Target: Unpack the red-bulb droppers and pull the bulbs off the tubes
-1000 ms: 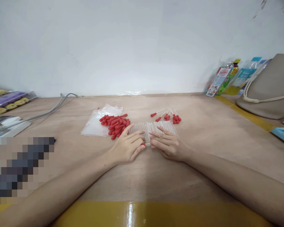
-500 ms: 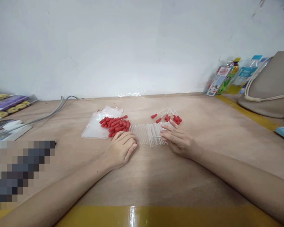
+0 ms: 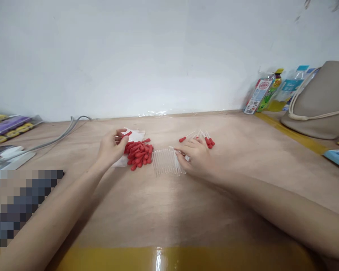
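My left hand (image 3: 113,145) is raised at the left of a pile of red rubber dropper bulbs (image 3: 139,153), pinching one red dropper bulb (image 3: 127,134) between thumb and fingers. A row of clear glass dropper tubes (image 3: 165,162) lies side by side in the middle of the table. Over the right end of that row, my right hand (image 3: 196,156) has its thumb and fingers closed around a thin glass tube, mostly hidden by the fingers. Behind it lie several assembled droppers (image 3: 209,142), red bulbs on clear tubes. Clear plastic bags (image 3: 137,134) lie partly under the bulb pile.
At the back right stand a carton (image 3: 258,96), drink bottles (image 3: 288,90) and a grey-beige bag (image 3: 319,101) with a cord. A grey cable (image 3: 56,137) and packaged items (image 3: 11,126) are on the left. Yellow tape (image 3: 124,259) runs along the front edge.
My left hand has moved left and up from beside the tubes to the bulb pile, and now holds a bulb. My right hand has shifted left over the tubes.
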### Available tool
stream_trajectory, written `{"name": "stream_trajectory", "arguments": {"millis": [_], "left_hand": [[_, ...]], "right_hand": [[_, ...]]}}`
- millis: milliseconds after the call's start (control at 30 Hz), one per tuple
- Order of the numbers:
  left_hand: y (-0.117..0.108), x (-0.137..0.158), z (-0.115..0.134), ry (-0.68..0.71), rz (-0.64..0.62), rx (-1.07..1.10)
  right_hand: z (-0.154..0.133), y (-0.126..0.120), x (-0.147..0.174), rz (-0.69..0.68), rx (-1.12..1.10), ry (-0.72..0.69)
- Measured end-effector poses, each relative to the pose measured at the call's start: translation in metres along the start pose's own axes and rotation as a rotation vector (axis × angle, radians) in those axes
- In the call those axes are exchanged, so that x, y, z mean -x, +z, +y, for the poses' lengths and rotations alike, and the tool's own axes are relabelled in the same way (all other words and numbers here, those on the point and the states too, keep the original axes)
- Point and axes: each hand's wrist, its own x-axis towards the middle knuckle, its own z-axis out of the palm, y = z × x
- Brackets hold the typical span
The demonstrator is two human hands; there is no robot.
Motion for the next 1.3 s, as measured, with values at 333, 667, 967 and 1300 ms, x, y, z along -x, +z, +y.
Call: {"name": "stream_trajectory", "arguments": {"millis": [333,667,967,1300], "left_hand": [[0.000,-0.009,-0.041,-0.089,0.018,-0.080],[-0.001,-0.001,-0.043,-0.109,0.104,-0.199],[0.010,0.025,-0.027,0.439,0.340,-0.369],[0.025,0.059,0.011,0.848,0.064,-0.279]], "right_hand": [[-0.013,0.020,-0.010,-0.284,0.218,0.004],[-0.014,0.015,-0.004,-0.328,0.102,0.018],[0.065,0.005,-0.039,-0.293,0.130,0.415],[0.102,0.026,-0.059,-0.592,0.200,0.214]]}}
